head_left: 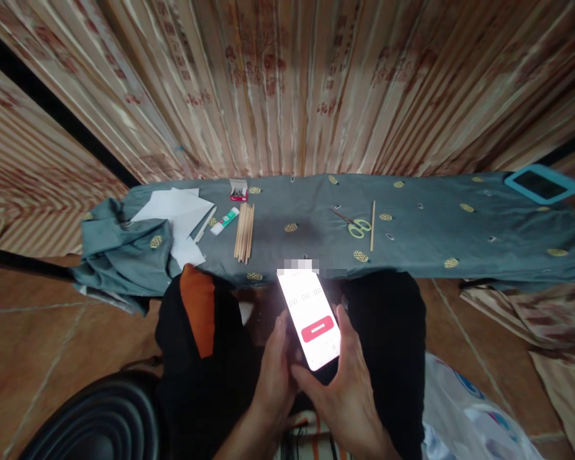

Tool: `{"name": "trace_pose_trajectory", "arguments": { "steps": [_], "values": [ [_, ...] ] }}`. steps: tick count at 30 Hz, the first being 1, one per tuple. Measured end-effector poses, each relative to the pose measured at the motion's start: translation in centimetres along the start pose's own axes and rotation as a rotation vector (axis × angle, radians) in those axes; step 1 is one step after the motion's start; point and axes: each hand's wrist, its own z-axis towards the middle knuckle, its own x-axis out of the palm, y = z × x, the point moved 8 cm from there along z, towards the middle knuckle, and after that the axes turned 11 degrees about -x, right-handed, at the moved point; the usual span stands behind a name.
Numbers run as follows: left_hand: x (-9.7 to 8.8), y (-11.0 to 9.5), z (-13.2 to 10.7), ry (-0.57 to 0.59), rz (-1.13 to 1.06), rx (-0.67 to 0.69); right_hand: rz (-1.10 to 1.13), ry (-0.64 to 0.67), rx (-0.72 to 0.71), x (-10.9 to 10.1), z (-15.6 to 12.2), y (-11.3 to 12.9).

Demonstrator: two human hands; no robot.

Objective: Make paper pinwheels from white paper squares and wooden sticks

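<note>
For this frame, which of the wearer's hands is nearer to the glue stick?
Left. The left hand, beside the left edge of the phone, is below and somewhat right of the glue stick in the picture; the right hand is farther right.

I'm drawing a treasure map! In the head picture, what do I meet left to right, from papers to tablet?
White papers, glue stick, bundle of wooden sticks, smartphone, green-handled scissors, single wooden stick, blue-framed tablet.
</note>
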Motion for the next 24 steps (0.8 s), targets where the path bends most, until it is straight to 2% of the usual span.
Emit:
{"name": "trace_pose_trajectory", "arguments": {
  "steps": [6,10,15,24],
  "values": [
    [0.9,0.3,0.6,0.027,0.012,-0.010,0.015,-0.040,0.050,-0.6,0.5,-0.6],
    [0.6,0.8,0.8,0.022,0.018,-0.025,0.050,-0.060,0.034,-0.8,0.5,-0.9],
    [0.3,1.3,1.0,0.006,0.000,-0.033,0.085,-0.102,0.085,-0.9,0.2,-1.7],
    [2.2,1.5,2.0,0.101,0.023,-0.048,0.213,-0.167,0.217,-1.8,0.2,-3.4]
  ]
}}
